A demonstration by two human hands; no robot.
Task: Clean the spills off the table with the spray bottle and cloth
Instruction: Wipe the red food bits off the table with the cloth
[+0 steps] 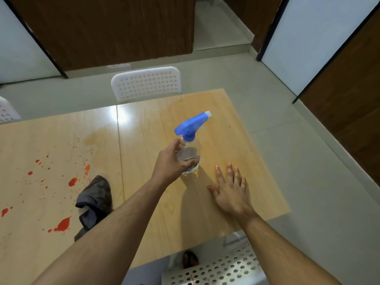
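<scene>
A clear spray bottle (190, 149) with a blue trigger head stands upright on the wooden table (242, 124). My left hand (171, 161) grips its body from the left, thumb and fingers curled round it. Just right of the bottle, my right hand (230, 188) lies flat on the table with straight, spread fingers. A crumpled dark grey cloth (95, 200) lies on the table to the left of my left forearm. Red spills (62, 224) are splattered over the left part of the table, and a faint orange smear (92, 138) sits farther back.
A white perforated chair (146, 84) stands at the table's far edge, and another chair's corner (6, 112) shows at far left. A perforated seat (216, 268) is below the near edge. Tiled floor runs along the table's right side.
</scene>
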